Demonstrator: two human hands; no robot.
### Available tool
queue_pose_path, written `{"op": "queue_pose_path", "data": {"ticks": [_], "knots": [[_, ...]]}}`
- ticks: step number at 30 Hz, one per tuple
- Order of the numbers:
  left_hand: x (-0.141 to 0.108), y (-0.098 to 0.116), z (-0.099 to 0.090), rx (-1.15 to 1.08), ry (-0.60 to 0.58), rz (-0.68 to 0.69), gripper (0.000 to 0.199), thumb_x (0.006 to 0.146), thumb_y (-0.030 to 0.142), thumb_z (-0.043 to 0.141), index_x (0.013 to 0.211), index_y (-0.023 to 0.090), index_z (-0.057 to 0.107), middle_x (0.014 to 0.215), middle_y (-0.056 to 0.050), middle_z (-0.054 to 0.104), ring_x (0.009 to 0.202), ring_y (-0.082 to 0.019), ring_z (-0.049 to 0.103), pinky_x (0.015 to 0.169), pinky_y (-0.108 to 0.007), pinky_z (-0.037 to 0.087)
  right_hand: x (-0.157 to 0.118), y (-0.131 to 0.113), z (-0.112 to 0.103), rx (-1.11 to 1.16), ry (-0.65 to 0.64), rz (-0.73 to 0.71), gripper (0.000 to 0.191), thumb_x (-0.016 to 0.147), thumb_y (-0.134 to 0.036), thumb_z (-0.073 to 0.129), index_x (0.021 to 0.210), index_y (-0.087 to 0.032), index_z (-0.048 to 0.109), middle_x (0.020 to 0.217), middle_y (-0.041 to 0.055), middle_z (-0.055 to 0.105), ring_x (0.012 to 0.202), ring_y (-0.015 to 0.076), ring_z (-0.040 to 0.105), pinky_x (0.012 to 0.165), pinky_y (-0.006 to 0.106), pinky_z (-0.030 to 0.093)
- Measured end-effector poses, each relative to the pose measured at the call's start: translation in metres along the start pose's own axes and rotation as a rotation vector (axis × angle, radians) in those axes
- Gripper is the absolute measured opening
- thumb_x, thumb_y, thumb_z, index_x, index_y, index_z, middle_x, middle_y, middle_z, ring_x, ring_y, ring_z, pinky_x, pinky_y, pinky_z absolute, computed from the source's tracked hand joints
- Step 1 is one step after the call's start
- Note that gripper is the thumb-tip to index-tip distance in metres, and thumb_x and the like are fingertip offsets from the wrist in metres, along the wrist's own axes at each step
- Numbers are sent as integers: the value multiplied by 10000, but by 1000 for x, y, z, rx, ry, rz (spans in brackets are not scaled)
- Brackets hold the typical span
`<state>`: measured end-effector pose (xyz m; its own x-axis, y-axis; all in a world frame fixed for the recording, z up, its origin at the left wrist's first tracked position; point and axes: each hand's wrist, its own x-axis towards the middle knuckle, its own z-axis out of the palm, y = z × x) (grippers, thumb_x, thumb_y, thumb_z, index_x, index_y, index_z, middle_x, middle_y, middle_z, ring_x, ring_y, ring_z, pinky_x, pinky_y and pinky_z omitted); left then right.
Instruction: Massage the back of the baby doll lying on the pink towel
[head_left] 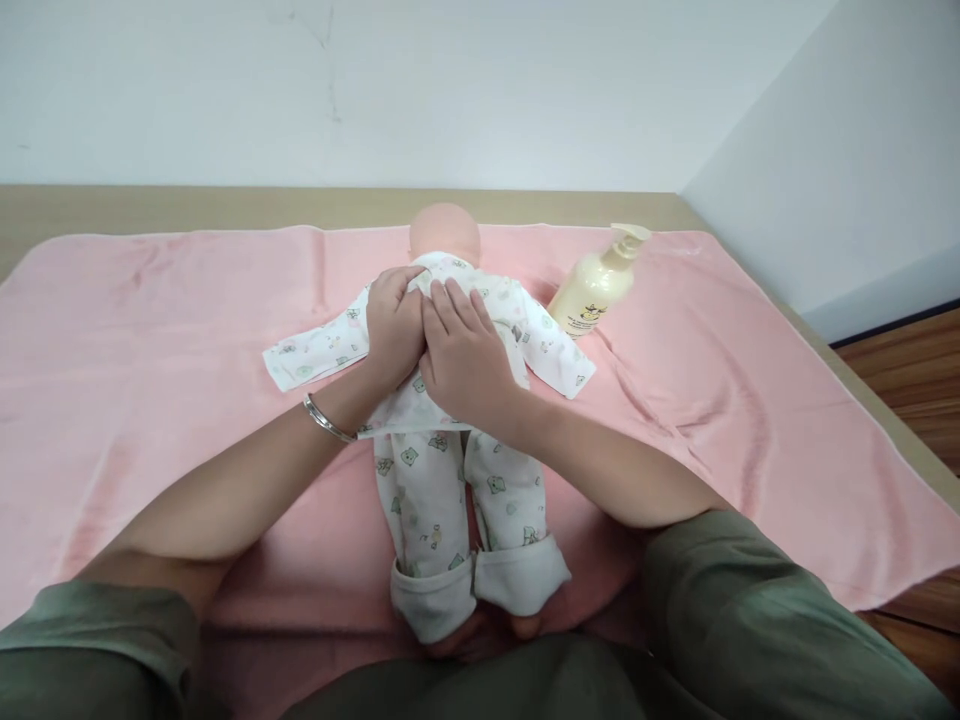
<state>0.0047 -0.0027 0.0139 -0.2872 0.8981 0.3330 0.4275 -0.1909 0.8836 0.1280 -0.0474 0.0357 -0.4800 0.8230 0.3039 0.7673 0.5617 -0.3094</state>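
Note:
A bald baby doll (445, 228) lies on its front, with no face in sight. It wears a white long-sleeved top (442, 410) and matching trousers (427, 500), both printed with small animals; the cuffs are turned up. My right hand (469, 355) rests flat on the back of the top, fingers stretched out and pointing toward the head. Beside it, touching the same cloth, my left hand (395, 325) is bent, and most of its fingers are hidden. A silver bangle (327, 417) circles my left wrist. The doll's feet show below the cuffs.
A pale yellow pump bottle (596, 285) stands to the right of the doll, beside its sleeve. Under everything spreads a pink cloth (172, 400) over a wooden table (150, 208). White walls (487, 90) close off the back and right. Brown wood (907, 375) shows at the far right.

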Motion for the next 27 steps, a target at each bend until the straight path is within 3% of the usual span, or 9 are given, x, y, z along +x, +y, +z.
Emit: {"op": "queue_pose_path", "data": {"ticks": [2, 5, 9, 14, 18, 23, 27], "knots": [[1, 0, -1, -7, -11, 3, 341, 860, 124, 470, 1041, 233, 738, 1234, -56, 772, 1233, -246, 670, 1189, -426, 530, 8, 6, -4, 29, -56, -10, 627, 999, -155, 400, 1608, -37, 497, 1748, 158, 387, 1702, 319, 277, 1448, 589, 181], [3, -3, 0, 36, -24, 66, 334, 886, 142, 467, 1048, 237, 743, 1221, -70, 774, 1234, -260, 667, 1193, -444, 519, 32, 34, -13, 63, -135, 37, 628, 1025, -165, 376, 1645, -109, 465, 1776, 108, 344, 1710, 310, 254, 1436, 615, 169], [2, -6, 1, 90, -49, 118, 381, 898, 168, 480, 1173, 197, 743, 1323, -115, 744, 1324, -306, 630, 1258, -486, 457, 50, 60, -17, 52, -124, 163, 626, 1086, -272, 389, 1692, -112, 380, 1792, 157, 290, 1702, 363, 254, 1405, 644, 198], [-1, -7, 1, 74, -24, 119, 382, 889, 192, 491, 1172, 197, 748, 1293, -107, 759, 1277, -296, 654, 1214, -476, 494, 22, 23, -8, -61, -1, 234, 627, 1072, -237, 396, 1643, 19, 414, 1732, 282, 352, 1657, 450, 320, 1379, 651, 260], [-2, -7, 0, 3, 0, 60, 380, 892, 163, 474, 1143, 224, 753, 1322, -73, 760, 1288, -260, 660, 1210, -439, 510, 6, 2, -3, -39, 3, 50, 590, 1035, -190, 430, 1600, -36, 504, 1738, 208, 389, 1681, 408, 294, 1417, 625, 234], [0, -6, 0, 43, -41, 97, 373, 914, 156, 456, 1127, 205, 758, 1289, -87, 772, 1265, -273, 666, 1208, -463, 510, 35, 44, -12, 60, -131, -39, 581, 1043, -204, 390, 1606, -151, 522, 1760, 92, 387, 1699, 334, 273, 1417, 629, 216], [0, -6, 0, 69, -35, 80, 417, 905, 144, 461, 1219, 185, 734, 1349, -79, 752, 1321, -247, 650, 1234, -415, 496, 49, 65, -18, 40, -145, 72, 641, 1092, -334, 416, 1694, -116, 368, 1800, 145, 271, 1707, 361, 228, 1397, 645, 213]]}}
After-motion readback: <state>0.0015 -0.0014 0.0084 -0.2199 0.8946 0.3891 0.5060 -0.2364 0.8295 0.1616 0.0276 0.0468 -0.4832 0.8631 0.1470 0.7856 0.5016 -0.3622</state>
